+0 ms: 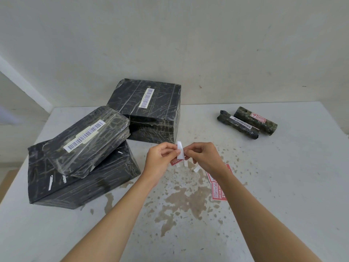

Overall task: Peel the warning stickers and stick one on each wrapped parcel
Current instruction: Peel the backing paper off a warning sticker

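Above the table's middle, my left hand [160,157] and my right hand [203,157] both pinch one warning sticker [180,150], its white backing facing me and a red corner showing below. More red stickers [218,190] lie on the table under my right wrist. Three black wrapped parcels sit at the left: a large box [149,110] at the back, a flat box [81,186] in front, and a rounded parcel [86,140] lying on the flat box. Two wrapped rolls lie at the right: one with a barcode [238,124], one [255,121] bearing a red sticker.
The white table [283,186] has brown worn patches in its middle. Small white backing strips [197,168] lie on it below my hands. A pale wall rises behind the table. The table's left edge drops to a floor.
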`<control>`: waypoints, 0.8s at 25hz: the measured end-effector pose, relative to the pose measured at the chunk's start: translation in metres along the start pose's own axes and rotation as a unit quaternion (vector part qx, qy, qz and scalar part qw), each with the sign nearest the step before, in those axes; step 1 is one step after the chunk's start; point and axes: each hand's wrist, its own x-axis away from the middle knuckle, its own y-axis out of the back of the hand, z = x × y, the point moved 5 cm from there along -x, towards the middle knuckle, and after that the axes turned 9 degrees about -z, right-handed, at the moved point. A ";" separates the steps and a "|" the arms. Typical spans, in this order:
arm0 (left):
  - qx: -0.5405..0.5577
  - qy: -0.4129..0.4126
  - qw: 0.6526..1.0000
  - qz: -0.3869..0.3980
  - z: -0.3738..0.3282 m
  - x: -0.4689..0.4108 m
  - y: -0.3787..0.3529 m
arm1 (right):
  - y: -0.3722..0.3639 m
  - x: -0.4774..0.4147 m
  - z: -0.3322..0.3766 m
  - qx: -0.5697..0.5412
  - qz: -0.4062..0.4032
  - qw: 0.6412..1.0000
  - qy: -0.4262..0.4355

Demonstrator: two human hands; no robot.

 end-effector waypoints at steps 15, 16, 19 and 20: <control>0.021 -0.001 1.000 0.022 0.000 0.005 -0.002 | 0.003 0.005 -0.003 0.007 0.030 0.999 0.022; 0.022 0.002 0.999 0.024 0.000 0.006 -0.002 | 0.003 0.005 -0.003 0.008 0.032 0.999 0.022; 0.035 0.017 0.999 0.028 0.002 0.009 -0.001 | 0.004 0.005 -0.006 0.004 0.032 0.999 0.013; 0.040 0.022 0.999 0.029 0.003 0.009 0.000 | 0.004 0.005 -0.007 0.006 0.033 0.999 0.011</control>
